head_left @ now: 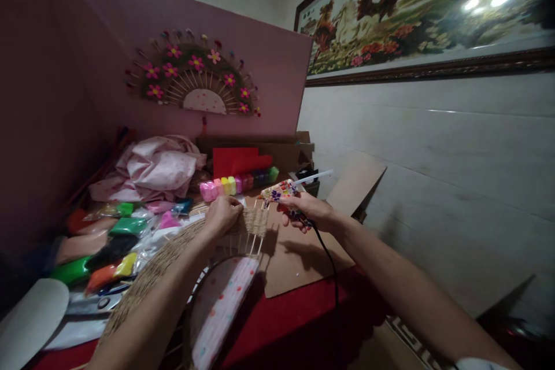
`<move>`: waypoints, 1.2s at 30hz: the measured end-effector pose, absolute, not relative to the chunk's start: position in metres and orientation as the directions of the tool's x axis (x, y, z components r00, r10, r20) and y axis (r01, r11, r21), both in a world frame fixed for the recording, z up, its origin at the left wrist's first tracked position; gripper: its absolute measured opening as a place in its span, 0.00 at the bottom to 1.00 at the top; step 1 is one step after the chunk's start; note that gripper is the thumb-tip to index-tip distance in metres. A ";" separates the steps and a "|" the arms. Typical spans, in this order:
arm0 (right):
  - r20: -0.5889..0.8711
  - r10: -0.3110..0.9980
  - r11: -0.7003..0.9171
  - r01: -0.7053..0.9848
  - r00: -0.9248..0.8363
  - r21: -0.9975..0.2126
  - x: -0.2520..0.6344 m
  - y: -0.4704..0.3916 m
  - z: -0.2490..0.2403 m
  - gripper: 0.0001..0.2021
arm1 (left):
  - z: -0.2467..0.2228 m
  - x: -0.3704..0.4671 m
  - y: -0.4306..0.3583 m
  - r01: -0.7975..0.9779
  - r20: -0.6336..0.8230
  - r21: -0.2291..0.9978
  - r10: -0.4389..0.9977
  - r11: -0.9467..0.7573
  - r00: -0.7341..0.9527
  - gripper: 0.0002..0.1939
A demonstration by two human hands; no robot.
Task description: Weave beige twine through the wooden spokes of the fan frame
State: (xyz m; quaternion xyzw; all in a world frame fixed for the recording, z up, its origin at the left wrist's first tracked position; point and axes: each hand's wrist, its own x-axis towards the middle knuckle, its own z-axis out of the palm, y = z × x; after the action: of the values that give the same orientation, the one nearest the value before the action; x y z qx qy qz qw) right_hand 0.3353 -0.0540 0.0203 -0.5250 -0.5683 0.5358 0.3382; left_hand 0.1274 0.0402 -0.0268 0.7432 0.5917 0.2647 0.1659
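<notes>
A single head-worn camera looked forward and down over the bench (299, 306), close enough that both forearms filled the lower frame. It faced the pink board (87, 69) behind the bench, with the framed picture (425, 11) on the wall to the right of that board.

A home craft corner: clay packets (113, 243) crowd the table beneath a framed horse painting (425, 11).
</notes>
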 end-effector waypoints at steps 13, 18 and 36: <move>-0.243 0.946 -0.161 0.340 -0.215 -0.926 0.323 -0.035 0.036 0.13 | 0.000 0.132 0.017 0.805 0.272 0.525 0.951 -0.276 0.148 0.14; -0.256 0.944 -0.161 0.386 -0.210 -0.908 0.322 -0.035 0.039 0.13 | 0.005 0.134 0.011 0.804 0.295 0.518 0.943 -0.291 0.152 0.13; -0.269 0.948 -0.177 0.421 -0.168 -0.889 0.314 -0.039 0.050 0.12 | 0.009 0.133 0.002 0.800 0.379 0.485 0.909 -0.354 0.173 0.14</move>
State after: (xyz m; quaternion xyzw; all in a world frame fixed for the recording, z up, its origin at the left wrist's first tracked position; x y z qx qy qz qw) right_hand 0.3143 -0.0386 0.0503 -0.5871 -0.5833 0.4939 0.2667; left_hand 0.1326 0.0024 0.0088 0.7607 0.5615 0.3137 0.0873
